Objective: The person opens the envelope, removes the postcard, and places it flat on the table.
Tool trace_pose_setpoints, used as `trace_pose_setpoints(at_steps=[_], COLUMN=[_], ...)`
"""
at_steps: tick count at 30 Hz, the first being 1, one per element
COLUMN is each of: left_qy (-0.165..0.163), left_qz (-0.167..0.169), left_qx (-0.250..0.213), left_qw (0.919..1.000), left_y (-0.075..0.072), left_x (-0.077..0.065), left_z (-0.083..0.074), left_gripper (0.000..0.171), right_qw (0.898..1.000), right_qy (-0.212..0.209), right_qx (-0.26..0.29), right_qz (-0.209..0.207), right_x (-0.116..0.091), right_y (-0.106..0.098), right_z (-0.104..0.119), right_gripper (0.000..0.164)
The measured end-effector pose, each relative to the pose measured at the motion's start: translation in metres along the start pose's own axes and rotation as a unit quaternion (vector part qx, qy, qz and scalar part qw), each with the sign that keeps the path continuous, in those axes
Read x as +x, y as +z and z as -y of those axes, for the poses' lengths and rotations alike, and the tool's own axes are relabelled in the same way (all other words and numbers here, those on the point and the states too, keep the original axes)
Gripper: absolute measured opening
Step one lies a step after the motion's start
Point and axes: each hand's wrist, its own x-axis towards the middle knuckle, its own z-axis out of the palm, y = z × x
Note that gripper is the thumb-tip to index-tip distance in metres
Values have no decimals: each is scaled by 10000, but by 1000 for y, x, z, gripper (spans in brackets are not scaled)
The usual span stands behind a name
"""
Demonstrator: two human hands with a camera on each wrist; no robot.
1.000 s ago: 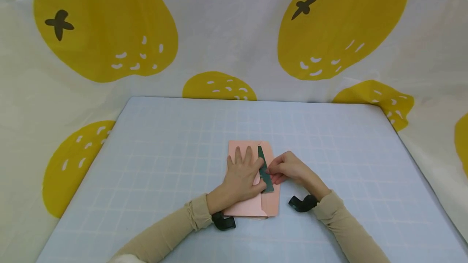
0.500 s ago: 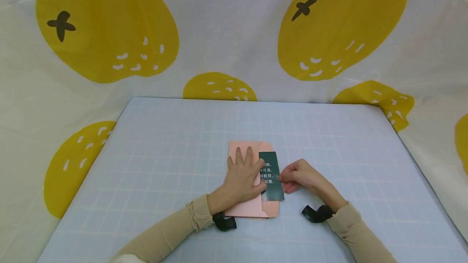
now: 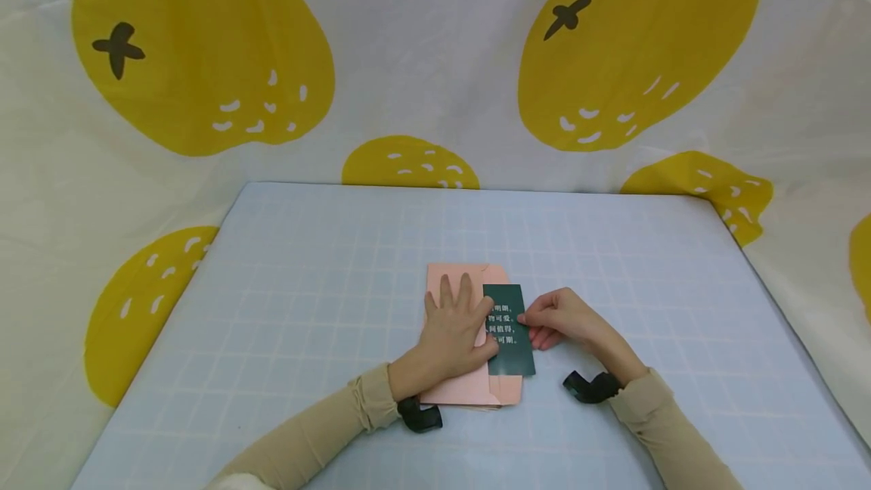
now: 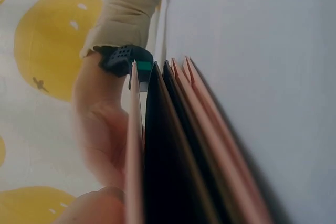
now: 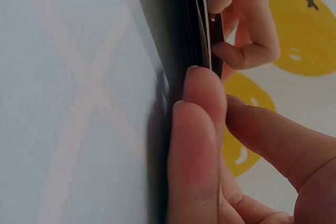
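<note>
A pink envelope [image 3: 452, 392] lies on the table under my left hand [image 3: 447, 335], whose spread fingers press on it. From its right side sticks out a dark green card [image 3: 512, 361] with white printed characters. My right hand [image 3: 561, 318] pinches the card's right edge between thumb and fingers. Seen edge-on in the left wrist view, dark sheets [image 4: 163, 171] stand between a pink flap [image 4: 134, 129] and lower pink layers [image 4: 215, 129]. The right wrist view shows right fingertips [image 5: 197, 129] at the sheet edges. The card's left part is hidden.
The table [image 3: 327, 263] has a pale blue gridded cover. Behind it and at its sides hangs a white cloth [image 3: 422, 59] printed with yellow fruit. Black cameras are strapped to the left wrist [image 3: 420, 416] and right wrist [image 3: 590, 387].
The card was tilted up and narrow in view; it now lies flatter and farther right, with its print showing. My right hand has moved right with it. The left hand has stayed on the envelope.
</note>
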Motion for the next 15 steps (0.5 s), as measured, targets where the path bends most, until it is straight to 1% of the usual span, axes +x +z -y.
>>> trace_pose_setpoints(at_steps=[4, 8, 15], left_qy=[31, 29, -28], left_qz=[-46, -21, 64], left_qx=[10, 73, 155], left_qw=[10000, 10000, 9999], left_y=[0, -1, -2], left_x=[0, 0, 0], left_z=[0, -1, -1], left_gripper=[43, 44, 43], right_qw=[9999, 9999, 9999], right_qy=[26, 11, -126], right_qx=[75, 92, 57], right_qz=[-88, -132, -57], right_x=[3, 4, 5], right_y=[0, 0, -2], right_z=[-2, -5, -8], right_gripper=[21, 21, 22])
